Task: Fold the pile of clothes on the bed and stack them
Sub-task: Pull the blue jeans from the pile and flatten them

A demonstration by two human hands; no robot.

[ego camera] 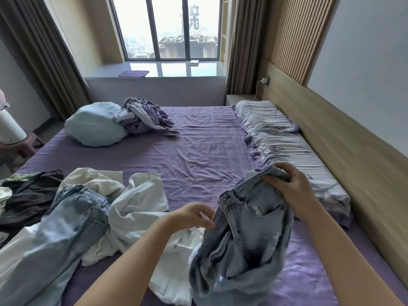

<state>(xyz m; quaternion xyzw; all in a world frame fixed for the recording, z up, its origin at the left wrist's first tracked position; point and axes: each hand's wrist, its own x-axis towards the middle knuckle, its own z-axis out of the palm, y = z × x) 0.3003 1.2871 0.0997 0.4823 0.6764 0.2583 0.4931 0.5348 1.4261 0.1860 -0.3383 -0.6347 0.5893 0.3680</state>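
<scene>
A purple bed (198, 140) holds everything. On its left edge lie dark clothes (28, 195), then pale jeans (61, 228) and white garments (136, 206). The left hand (194, 216) pinches the waistband of grey-blue jeans (247, 239); the right hand (289, 188) grips their far waistband, nearer the pillows (276, 133).

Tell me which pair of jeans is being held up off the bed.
The darker blue jeans on the right: the right hand grips their waistband and the left hand pinches the fly edge. The paler jeans lie untouched, flat at left.
</scene>
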